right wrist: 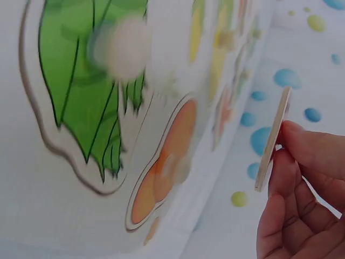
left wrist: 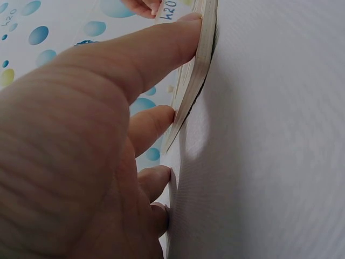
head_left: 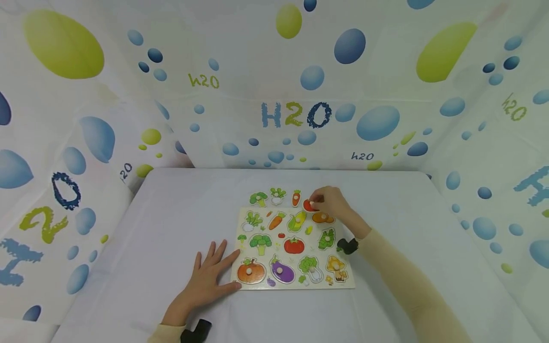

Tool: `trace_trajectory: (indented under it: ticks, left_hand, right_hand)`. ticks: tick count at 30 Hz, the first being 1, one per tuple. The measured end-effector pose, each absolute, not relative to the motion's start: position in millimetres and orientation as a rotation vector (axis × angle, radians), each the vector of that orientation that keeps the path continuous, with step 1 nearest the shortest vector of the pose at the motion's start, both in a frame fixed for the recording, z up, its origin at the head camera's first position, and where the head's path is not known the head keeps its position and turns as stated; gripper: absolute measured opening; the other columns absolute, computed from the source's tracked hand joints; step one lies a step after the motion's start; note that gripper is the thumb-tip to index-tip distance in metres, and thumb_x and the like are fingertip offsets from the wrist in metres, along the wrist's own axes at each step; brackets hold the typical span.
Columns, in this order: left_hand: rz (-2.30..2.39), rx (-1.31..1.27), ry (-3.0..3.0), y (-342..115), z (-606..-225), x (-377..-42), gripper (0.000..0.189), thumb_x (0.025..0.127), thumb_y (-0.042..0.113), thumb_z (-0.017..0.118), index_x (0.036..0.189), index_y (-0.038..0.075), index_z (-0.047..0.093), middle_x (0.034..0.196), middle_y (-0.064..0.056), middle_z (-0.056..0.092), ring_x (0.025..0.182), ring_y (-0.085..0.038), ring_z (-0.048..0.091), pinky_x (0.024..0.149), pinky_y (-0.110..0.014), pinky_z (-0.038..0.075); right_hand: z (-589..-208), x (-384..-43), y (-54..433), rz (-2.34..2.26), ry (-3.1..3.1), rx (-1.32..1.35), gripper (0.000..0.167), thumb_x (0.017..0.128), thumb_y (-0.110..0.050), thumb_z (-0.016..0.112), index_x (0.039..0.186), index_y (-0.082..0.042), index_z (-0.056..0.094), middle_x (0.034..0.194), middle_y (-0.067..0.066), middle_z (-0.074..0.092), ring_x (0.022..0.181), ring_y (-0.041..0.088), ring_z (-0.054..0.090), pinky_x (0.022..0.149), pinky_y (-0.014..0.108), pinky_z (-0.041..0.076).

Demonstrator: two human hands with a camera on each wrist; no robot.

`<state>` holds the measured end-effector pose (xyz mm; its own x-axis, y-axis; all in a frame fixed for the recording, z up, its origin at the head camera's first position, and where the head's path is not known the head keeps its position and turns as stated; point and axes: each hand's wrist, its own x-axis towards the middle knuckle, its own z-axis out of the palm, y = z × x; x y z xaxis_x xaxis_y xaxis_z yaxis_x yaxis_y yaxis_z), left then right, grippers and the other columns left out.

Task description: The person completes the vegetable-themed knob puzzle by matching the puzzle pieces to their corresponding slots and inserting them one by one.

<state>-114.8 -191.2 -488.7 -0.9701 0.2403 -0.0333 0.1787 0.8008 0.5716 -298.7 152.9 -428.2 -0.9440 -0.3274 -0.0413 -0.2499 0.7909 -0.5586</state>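
Observation:
At the top edge of a wooden vegetable puzzle board [head_left: 279,285], my right hand [head_left: 332,202] pinches a tomato puzzle piece [head_left: 308,206]. The right wrist view shows this piece [right wrist: 273,145] edge-on, between thumb and fingers. My left hand [head_left: 208,276] lies with spread fingers on the table, left of the board. Its thumb and index finger touch the board's left edge [left wrist: 197,75]. Beyond the board lie a broccoli piece [head_left: 259,198], a white radish piece [head_left: 278,196] and a carrot piece [head_left: 296,197]. A tomato picture [head_left: 294,246] shows on the board's middle.
Knobbed pieces sit in the board, among them a pumpkin [head_left: 251,271], an eggplant [head_left: 282,270] and a potato piece [head_left: 323,217]. A white cloth [head_left: 171,209] covers the table. Patterned curtains [head_left: 231,57] stand behind and at both sides.

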Motion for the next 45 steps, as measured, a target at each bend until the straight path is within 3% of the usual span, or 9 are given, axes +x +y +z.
trace_trajectory:
  ticks: [17, 36, 45]
  left_hand:
    - [0.891, 0.338, 2.884, -190, -488, -116, 0.080, 0.075, 0.056, 0.074, 0.143, 0.021, 0.051, 0.160, -0.017, 0.025, 0.149, -0.047, 0.010, 0.114, -0.070, -0.003]
    - [0.878, 0.339, 2.903, -191, -491, -116, 0.081, 0.074, 0.057, 0.074, 0.143, 0.021, 0.052, 0.160, -0.017, 0.026, 0.149, -0.047, 0.011, 0.114, -0.070, -0.001]
    - [0.880, 0.341, 2.896, -191, -491, -116, 0.081, 0.074, 0.057, 0.074, 0.143, 0.021, 0.051, 0.160, -0.017, 0.026, 0.149, -0.047, 0.010, 0.114, -0.070, -0.002]
  right_hand:
    - [-435, -233, 117, -0.790, 2.739, -0.590, 0.003, 0.085, -0.014, 0.076, 0.086, -0.011, 0.075, 0.074, -0.005, 0.067, 0.069, 0.009, 0.055, 0.064, 0.023, 0.047]
    - [-452, -222, 103, -0.769, 2.674, -0.616, 0.005, 0.087, -0.012, 0.073, 0.085, -0.008, 0.074, 0.075, -0.004, 0.065, 0.066, 0.009, 0.054, 0.062, 0.022, 0.047]
    - [-454, -223, 102, -0.724, 2.691, -0.612, 0.005, 0.086, -0.010, 0.074, 0.082, -0.012, 0.072, 0.072, -0.005, 0.063, 0.066, 0.010, 0.053, 0.062, 0.024, 0.047]
